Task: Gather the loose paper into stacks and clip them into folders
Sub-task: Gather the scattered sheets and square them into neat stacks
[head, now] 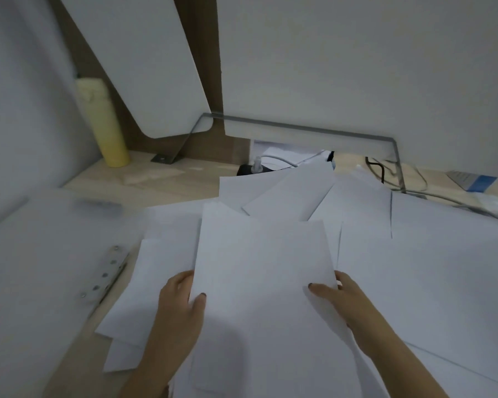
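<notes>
Loose white sheets (414, 268) lie scattered and overlapping over the middle and right of the wooden desk. I hold a small stack of white paper (262, 262) above them, tilted up toward me. My left hand (181, 300) grips its left edge, thumb on top. My right hand (337, 297) grips the right edge, thumb lying across the front. An open translucent folder (41, 254) lies at the left, its metal clip bar (107, 271) running along the inner edge.
A yellow bottle (104, 122) stands at the back left against the wall. White panels lean at the back on a grey metal bracket (299, 127). Cables (385, 170) and a dark object (250, 168) sit behind the papers. A blue-edged item (475, 180) lies far right.
</notes>
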`<state>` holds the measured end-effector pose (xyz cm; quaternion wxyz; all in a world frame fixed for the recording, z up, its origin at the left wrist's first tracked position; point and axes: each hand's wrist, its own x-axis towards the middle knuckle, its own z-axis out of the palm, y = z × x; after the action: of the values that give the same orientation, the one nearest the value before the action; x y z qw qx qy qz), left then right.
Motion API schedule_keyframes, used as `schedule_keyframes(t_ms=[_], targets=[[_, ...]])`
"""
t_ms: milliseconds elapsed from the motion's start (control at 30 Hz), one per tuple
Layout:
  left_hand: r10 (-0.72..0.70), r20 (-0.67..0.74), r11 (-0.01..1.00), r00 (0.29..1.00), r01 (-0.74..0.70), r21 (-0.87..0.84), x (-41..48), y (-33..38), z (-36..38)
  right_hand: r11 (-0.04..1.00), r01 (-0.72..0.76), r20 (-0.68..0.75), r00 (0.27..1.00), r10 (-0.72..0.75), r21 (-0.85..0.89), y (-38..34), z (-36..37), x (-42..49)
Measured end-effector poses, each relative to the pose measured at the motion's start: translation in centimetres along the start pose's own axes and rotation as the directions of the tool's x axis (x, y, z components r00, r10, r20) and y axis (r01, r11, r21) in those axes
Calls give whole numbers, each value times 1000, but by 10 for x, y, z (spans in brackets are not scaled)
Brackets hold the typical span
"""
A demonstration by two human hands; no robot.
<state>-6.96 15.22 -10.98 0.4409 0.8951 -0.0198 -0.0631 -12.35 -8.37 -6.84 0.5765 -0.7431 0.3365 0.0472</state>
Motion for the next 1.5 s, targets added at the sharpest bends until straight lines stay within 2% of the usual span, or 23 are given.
schedule_keyframes(t_ms=[133, 233, 367, 567, 667, 733, 833, 900, 967, 1067, 1167, 1333, 1400, 1500], targets=[[-18, -28, 950, 999, 26, 310, -2, -21, -13, 976, 117, 102, 990, -100, -186, -13, 16, 1], [-91, -97, 932, 991, 119, 341, -5, -34, -25, 937, 205, 120, 977, -177, -283, -25, 25, 10], [-165, -196, 951, 967, 208, 228, -6, -48, -44, 932, 247, 45, 969, -244, -267, -43, 34, 27], [-147, -164, 982, 975, 164, 96, -20, -47, -58, 962, 219, -147, 959, -243, -165, -43, 23, 43], [-179, -107, 983, 978, 173, -65, -21, -48, -64, 953, 166, -121, 972, -202, -252, -31, 21, 38], [-233, -56, 944, 971, 212, -255, -19, -44, -68, 950, 129, 7, 991, -132, -284, -24, 22, 27], [-323, 27, 843, 946, 301, -445, -17, -40, -74, 978, 75, 129, 990, -50, -197, -19, 23, 13], [-317, 97, 766, 943, 315, -560, -16, -39, -77, 994, 57, 70, 996, -51, -94, -15, 22, 15], [-313, 175, 699, 934, 351, -623, -13, -32, -78, 990, 79, -24, 996, -82, -115, -8, 22, 18], [-362, 261, 638, 895, 442, -630, 2, -25, -76, 920, 197, -121, 961, -250, -338, -7, 13, 16], [-332, 319, 699, 888, 458, -549, 16, -20, -71, 831, 316, -130, 901, -414, -458, -23, -4, 16], [-280, 399, 630, 873, 480, -610, 35, -4, -58, 830, 289, -119, 915, -386, -477, -45, -11, 47], [-258, 422, 584, 869, 489, -649, 40, -1, -48, 800, 302, -69, 918, -391, -519, -50, -2, 62], [-200, 436, 585, 877, 465, -665, 39, 7, -35, 761, 315, 20, 929, -370, -567, -53, 14, 80]])
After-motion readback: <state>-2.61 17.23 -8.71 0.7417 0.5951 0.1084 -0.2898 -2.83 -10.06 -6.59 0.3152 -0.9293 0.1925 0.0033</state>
